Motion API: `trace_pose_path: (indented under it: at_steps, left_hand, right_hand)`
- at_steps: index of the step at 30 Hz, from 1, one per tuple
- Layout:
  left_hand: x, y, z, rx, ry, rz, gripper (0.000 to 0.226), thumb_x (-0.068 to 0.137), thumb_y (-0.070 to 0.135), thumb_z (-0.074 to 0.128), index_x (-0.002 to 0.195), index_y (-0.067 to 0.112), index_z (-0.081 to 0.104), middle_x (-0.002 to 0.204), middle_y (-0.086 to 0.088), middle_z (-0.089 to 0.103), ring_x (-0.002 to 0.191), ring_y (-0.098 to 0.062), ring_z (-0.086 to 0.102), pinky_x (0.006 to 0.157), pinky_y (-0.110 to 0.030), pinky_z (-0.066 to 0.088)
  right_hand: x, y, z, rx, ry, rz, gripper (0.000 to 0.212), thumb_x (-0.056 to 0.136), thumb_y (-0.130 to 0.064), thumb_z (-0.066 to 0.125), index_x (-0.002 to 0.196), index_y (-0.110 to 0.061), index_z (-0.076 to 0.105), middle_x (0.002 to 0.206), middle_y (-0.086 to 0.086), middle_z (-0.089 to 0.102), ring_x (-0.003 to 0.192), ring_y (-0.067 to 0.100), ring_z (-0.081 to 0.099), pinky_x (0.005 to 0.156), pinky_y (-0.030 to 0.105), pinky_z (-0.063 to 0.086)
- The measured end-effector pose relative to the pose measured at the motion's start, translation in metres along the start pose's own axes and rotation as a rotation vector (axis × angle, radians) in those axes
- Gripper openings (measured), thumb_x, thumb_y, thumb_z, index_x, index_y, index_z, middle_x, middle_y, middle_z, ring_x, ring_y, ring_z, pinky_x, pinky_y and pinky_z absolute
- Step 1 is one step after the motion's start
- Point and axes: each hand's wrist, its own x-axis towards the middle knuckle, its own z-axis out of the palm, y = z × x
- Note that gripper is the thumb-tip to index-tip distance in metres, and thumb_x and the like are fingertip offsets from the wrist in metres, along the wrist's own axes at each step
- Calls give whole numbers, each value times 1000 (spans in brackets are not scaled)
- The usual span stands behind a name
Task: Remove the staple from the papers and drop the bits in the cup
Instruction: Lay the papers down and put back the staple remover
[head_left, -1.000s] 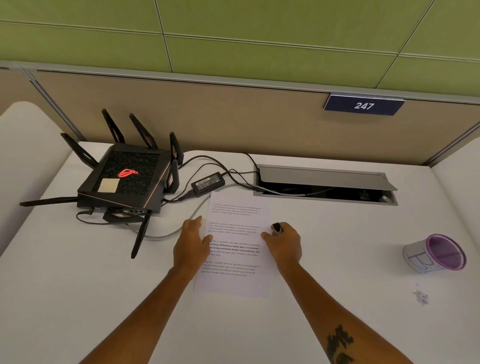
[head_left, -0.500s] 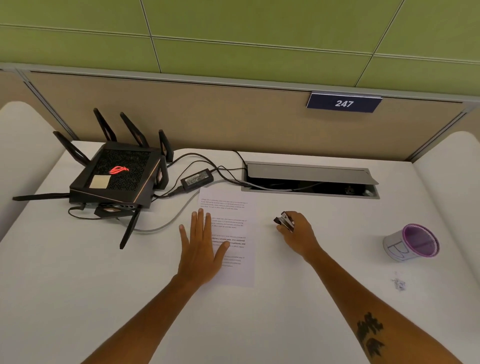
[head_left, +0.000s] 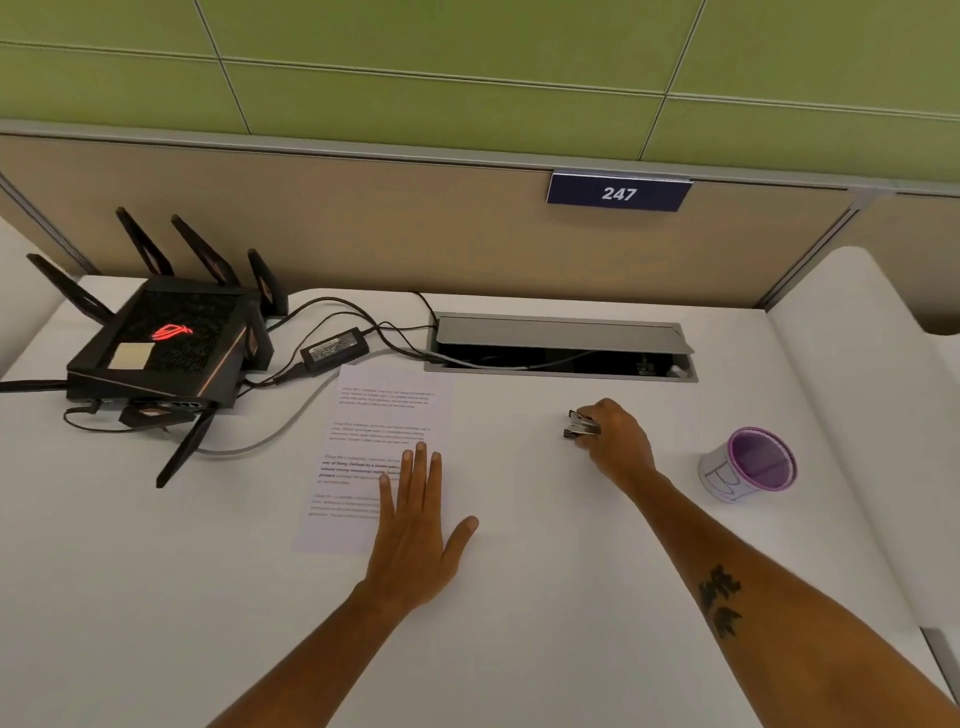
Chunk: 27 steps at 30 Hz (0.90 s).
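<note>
White printed papers (head_left: 379, 415) lie flat on the white desk, left of centre. My left hand (head_left: 418, 525) rests flat with spread fingers on their lower right part, holding nothing. My right hand (head_left: 615, 441) is to the right of the papers, closed around a small dark metal staple remover (head_left: 581, 425) whose jaws stick out to the left. A white cup (head_left: 748, 464) with a purple rim and inside, tilted toward me, stands further right, apart from my hand. No staple can be made out.
A black router (head_left: 161, 348) with antennas, a power brick (head_left: 335, 349) and cables (head_left: 291, 421) occupy the back left. An open cable hatch (head_left: 561, 347) is set in the desk behind the papers. A partition with a "247" sign (head_left: 618, 193) bounds the back.
My right hand has carried the staple remover off the papers and to the right, toward the cup. My left hand has flattened and slid toward the papers' lower right. The camera has turned.
</note>
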Motion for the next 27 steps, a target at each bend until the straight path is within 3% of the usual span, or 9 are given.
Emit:
trace_pose_path:
  at_steps: [19, 23, 27]
  left_hand:
    - [-18, 65, 31, -4, -57, -28, 88, 102, 71, 18, 166, 15, -5, 174, -6, -17, 161, -25, -15, 130, -58, 5]
    - [-21, 71, 31, 16, -75, -20, 88, 101, 71, 16, 165, 16, -10, 173, -4, -22, 160, -22, -20, 131, -54, 1]
    - [-23, 77, 30, 21, -70, -9, 88, 101, 71, 16, 165, 16, -11, 173, -4, -23, 160, -22, -21, 131, -53, 0]
  right_hand:
    - [48, 50, -17, -108, 6, -224, 38, 93, -10, 75, 130, -11, 71, 123, 9, 70, 112, 30, 60, 94, 37, 50]
    - [47, 54, -18, -103, -29, -210, 48, 92, -15, 76, 138, -13, 65, 133, 9, 66, 122, 30, 58, 102, 40, 50]
    - [26, 58, -15, -70, 31, -192, 68, 91, -31, 78, 151, -14, 51, 154, 9, 53, 142, 30, 47, 118, 45, 41]
